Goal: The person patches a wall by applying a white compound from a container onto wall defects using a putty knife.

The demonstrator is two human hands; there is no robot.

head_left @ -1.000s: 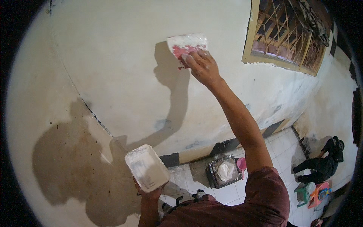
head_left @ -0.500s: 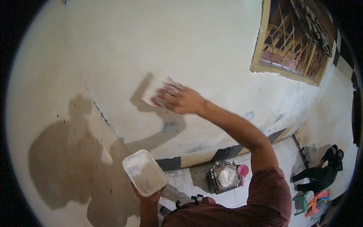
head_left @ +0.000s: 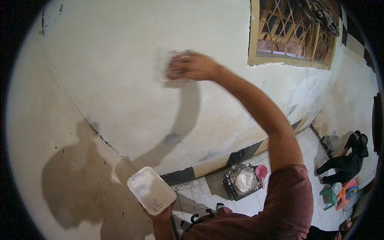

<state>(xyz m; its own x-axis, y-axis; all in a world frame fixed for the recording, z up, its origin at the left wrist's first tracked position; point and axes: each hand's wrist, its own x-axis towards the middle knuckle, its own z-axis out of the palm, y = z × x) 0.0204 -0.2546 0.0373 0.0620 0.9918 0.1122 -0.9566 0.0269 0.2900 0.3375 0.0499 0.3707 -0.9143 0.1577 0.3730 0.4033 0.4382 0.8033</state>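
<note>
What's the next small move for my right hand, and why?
Probably draw the right hand and its motion-blurred spreader down toward the grey patch: that patch stands out against the paler wall, and the spreader appears to be at the wall above it. The left hand holds the tray lower down, out of that path.

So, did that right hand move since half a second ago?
Yes. Judged against the barred window, the right hand moved up the wall and a bit right, nearer the window.
</note>
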